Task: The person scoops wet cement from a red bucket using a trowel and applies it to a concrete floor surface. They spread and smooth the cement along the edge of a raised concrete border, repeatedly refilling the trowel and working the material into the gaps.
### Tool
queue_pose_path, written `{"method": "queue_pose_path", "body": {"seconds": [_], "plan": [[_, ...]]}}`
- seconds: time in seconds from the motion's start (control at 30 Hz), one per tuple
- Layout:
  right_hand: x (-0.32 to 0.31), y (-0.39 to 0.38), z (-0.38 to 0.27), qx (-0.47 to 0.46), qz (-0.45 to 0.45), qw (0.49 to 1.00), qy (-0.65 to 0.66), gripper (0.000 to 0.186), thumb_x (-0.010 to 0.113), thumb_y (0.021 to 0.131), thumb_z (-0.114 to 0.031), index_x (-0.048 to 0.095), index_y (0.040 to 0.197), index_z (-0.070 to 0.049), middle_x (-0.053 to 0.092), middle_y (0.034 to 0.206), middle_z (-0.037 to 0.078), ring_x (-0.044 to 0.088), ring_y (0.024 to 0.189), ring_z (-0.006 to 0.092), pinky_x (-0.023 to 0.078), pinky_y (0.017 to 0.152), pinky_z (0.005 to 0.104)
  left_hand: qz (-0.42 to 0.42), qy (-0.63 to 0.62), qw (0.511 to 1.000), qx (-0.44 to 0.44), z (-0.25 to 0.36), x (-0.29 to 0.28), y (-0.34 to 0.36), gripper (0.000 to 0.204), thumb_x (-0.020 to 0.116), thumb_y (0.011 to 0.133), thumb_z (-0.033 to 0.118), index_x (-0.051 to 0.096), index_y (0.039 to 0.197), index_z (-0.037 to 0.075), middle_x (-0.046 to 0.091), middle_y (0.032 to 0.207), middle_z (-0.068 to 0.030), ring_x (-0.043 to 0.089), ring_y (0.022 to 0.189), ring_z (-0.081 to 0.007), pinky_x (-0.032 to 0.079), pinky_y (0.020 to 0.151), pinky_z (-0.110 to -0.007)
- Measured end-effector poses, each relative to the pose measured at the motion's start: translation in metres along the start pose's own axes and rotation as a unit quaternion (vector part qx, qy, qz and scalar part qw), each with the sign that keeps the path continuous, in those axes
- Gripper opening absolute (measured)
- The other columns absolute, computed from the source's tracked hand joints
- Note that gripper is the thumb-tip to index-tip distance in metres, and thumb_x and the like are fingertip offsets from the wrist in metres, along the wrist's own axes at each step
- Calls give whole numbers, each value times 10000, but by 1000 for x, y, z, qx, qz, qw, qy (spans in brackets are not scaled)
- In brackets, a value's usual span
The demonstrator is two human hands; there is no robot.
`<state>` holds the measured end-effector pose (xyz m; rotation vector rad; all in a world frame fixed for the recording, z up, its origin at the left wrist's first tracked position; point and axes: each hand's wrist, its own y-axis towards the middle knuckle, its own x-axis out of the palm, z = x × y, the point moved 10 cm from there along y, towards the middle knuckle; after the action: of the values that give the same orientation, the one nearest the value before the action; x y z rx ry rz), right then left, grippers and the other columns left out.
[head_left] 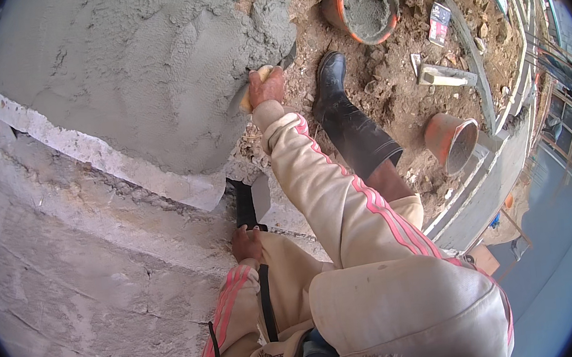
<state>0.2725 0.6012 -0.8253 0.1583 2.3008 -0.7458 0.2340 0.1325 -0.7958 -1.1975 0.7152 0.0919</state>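
Note:
My right hand [267,87] is closed around the pale yellow handle of a trowel [245,103]. A dark edge of its blade shows beyond my fingers; the rest is hidden. The trowel lies against the right edge of a thick layer of wet grey mortar [129,76], smooth in places and lumpy near the top. My left hand [246,244] rests on my bent knee at the top of a black rubber boot [245,204], with its fingers laid over it and no tool visible there. My other boot [333,79] stands on the soil at the right.
An orange bucket of mortar [367,9] stands at the far right, and a second orange bucket [452,143] lies tilted nearer. Between them are a torn packet [439,24] and a mortar-covered block [447,76] on stony soil. A pale slab edge [102,156] borders the mortar above rough concrete [93,268].

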Motion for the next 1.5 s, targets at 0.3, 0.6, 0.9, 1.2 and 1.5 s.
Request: {"method": "queue_pose_path", "body": {"seconds": [0.3, 0.6, 0.9, 1.2, 1.5], "plan": [[17, -58, -14, -52, -16, 998, -42, 471, 675, 838, -263, 483, 1160, 20, 543, 1177, 296, 565, 1063, 487, 463, 930, 506, 11, -8, 1000, 15, -17, 14, -3, 485, 626, 892, 459, 647, 1146, 46, 622, 1170, -192, 571, 1116, -390, 457, 977, -488], [-23, -103, -2, -55, -30, 997, 51, 451, 648, 868, -281, 507, 1181, 11, 596, 1004, 230, 619, 940, 395, 492, 832, 468, -17, -5, 1000, 3, -17, 10, -1, 500, 626, 893, 462, 653, 1158, 39, 629, 1182, -194, 585, 1117, -392, 462, 974, -486], [-70, -27, 103, 233, -180, 907, 300, 266, 513, 966, -394, 529, 1045, -141, 532, 777, 49, 550, 561, 177, 474, 476, 335, -17, -31, 999, -4, -17, 3, 1, 492, 625, 900, 440, 667, 1145, 15, 624, 1212, -205, 578, 1138, -388, 450, 1000, -461], [43, -54, 159, 322, -235, 859, 322, 311, 468, 997, -453, 476, 1014, -143, 528, 725, 75, 535, 539, 226, 482, 470, 408, -10, -31, 999, 22, -3, 0, -2, 482, 634, 895, 433, 663, 1127, 11, 634, 1170, -212, 577, 1138, -382, 451, 1000, -461], [-11, -163, 98, 292, -290, 870, 272, 350, 571, 977, -448, 518, 1066, -113, 559, 781, 64, 560, 544, 197, 499, 498, 352, -35, -10, 999, -36, -14, 11, -5, 526, 623, 885, 481, 649, 1167, 38, 602, 1249, -199, 555, 1179, -373, 435, 1026, -471]]}}
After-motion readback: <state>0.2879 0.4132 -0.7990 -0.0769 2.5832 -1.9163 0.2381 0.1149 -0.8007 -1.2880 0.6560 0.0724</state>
